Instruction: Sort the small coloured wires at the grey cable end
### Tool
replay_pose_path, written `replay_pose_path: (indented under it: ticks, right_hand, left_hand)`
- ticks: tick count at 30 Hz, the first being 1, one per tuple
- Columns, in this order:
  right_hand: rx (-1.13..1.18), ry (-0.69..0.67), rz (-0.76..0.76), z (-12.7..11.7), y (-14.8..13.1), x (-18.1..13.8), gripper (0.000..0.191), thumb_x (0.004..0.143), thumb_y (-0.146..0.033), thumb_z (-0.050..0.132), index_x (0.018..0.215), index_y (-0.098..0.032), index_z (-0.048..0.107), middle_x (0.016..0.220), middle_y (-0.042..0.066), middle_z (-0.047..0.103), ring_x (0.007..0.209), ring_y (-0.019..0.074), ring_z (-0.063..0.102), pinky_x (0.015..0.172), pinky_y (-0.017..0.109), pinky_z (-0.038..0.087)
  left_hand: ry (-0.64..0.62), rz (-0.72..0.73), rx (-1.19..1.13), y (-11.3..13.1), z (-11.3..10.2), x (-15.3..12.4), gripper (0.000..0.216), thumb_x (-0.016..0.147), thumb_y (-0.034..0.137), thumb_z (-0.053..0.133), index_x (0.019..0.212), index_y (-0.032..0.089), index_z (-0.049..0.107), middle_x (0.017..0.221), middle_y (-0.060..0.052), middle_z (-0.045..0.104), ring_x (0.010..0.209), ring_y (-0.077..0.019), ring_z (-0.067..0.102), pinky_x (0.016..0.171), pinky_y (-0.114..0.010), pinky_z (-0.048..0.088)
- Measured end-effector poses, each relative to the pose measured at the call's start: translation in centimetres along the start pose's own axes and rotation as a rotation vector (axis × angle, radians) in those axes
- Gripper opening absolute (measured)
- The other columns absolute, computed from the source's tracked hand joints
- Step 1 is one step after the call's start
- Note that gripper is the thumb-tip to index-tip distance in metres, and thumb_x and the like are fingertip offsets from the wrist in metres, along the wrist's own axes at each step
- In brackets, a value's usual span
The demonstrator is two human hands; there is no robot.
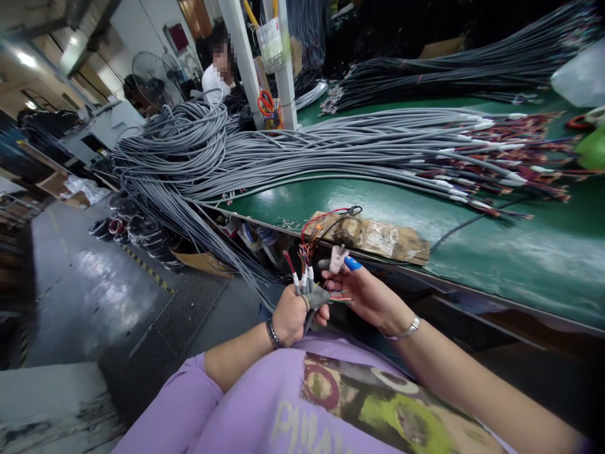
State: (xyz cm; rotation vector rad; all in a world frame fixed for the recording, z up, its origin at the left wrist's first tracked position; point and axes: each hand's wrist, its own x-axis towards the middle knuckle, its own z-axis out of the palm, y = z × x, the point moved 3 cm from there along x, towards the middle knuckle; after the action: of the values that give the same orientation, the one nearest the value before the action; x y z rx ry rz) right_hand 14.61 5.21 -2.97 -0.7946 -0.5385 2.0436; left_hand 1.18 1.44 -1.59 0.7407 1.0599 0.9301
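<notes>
Left hand [289, 315] closed round grey cables [304, 289], at eight o'clock from wooden board [399, 243]. Right hand [366, 295] at two o'clock from left, fingers part-curled; cannot tell if pinching. Slack grip could let cables slip; careless tug might bend thin coloured wires [341, 299].

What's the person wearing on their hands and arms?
The left hand has a dark bracelet, a grey finger cover and, farther up, a lilac sleeve. The right hand has a blue finger wrap, a pale wrap and a silvery bracelet.
</notes>
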Motion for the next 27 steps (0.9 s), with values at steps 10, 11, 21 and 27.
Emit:
replay_pose_path:
  ticks: [10, 11, 21, 27]
  right_hand:
    - [-0.572, -0.033, -0.080, 1.3, -0.1, -2.3, 0.041, 0.060, -0.052, 0.081, 0.067, -0.019, 0.057, 0.054, -0.001, 0.061, 0.053, 0.0116, 0.048, 0.055, 0.026, 0.037]
    - [-0.570, -0.046, -0.081, 1.4, -0.1, -2.3, 0.041, 0.061, -0.053, 0.080, 0.065, -0.019, 0.056, 0.053, -0.002, 0.060, 0.052, 0.0115, 0.047, 0.055, 0.027, 0.037]
    - [-0.309, 0.091, -0.025, -1.9, 0.5, -1.6, 0.029, 0.057, -0.035, 0.085, 0.069, -0.017, 0.066, 0.061, 0.000, 0.061, 0.056, 0.0114, 0.052, 0.058, 0.027, 0.045]
    - [-0.213, 0.191, -0.013, -3.9, 0.2, -2.0, 0.019, 0.070, -0.033, 0.078, 0.078, -0.019, 0.067, 0.073, 0.003, 0.065, 0.062, 0.0132, 0.059, 0.059, 0.027, 0.052]
  left_hand:
    - [0.021, 0.014, 0.137, -0.7, 0.0, -0.2, 0.038, 0.062, 0.045, 0.075, 0.056, 0.012, 0.057, 0.044, -0.001, 0.055, 0.037, -0.0092, 0.048, 0.040, -0.022, 0.040]
    - [0.014, 0.009, 0.144, -0.7, 0.0, -0.3, 0.038, 0.062, 0.044, 0.075, 0.055, 0.012, 0.056, 0.045, -0.001, 0.055, 0.037, -0.0091, 0.048, 0.040, -0.022, 0.040]
    - [-0.103, -0.122, 0.181, -1.1, -0.6, -0.8, 0.045, 0.057, 0.050, 0.079, 0.056, 0.012, 0.055, 0.045, -0.001, 0.055, 0.036, -0.0089, 0.047, 0.040, -0.022, 0.039]
    - [-0.043, -0.093, 0.171, -1.4, -1.1, -1.0, 0.043, 0.058, 0.049, 0.078, 0.055, 0.013, 0.055, 0.047, -0.002, 0.056, 0.037, -0.0089, 0.047, 0.040, -0.022, 0.039]
